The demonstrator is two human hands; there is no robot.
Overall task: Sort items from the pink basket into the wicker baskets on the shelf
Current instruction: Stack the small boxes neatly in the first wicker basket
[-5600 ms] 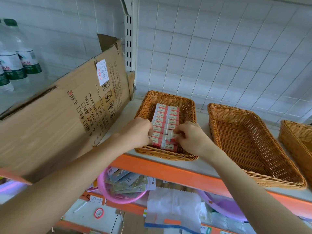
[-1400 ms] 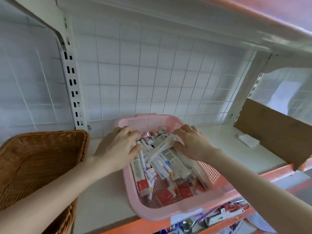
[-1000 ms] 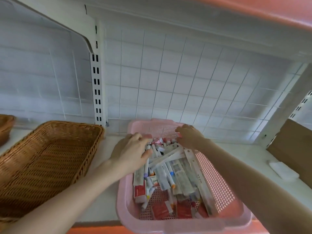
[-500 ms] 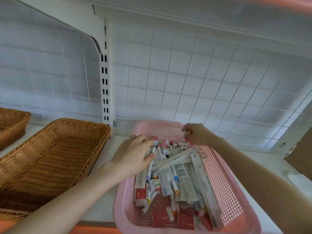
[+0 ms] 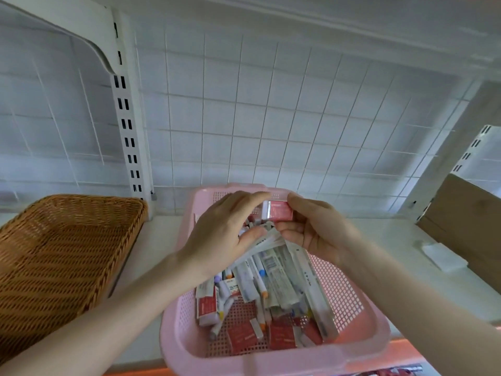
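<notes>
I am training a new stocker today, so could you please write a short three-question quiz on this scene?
1. True or false: the brown wicker basket left of the pink perforated plastic basket already holds boxes.
2. What does the right hand pinch? A) a small red-and-white carton B) a blue pen C) a water bottle
3. Fill in: the small white box lies on the shelf to the pink basket's ____.
Key: 1 false; 2 A; 3 right.

Wicker basket [image 5: 62,253] partly beyond left edge; red box [image 5: 280,210] print illegible.
</notes>
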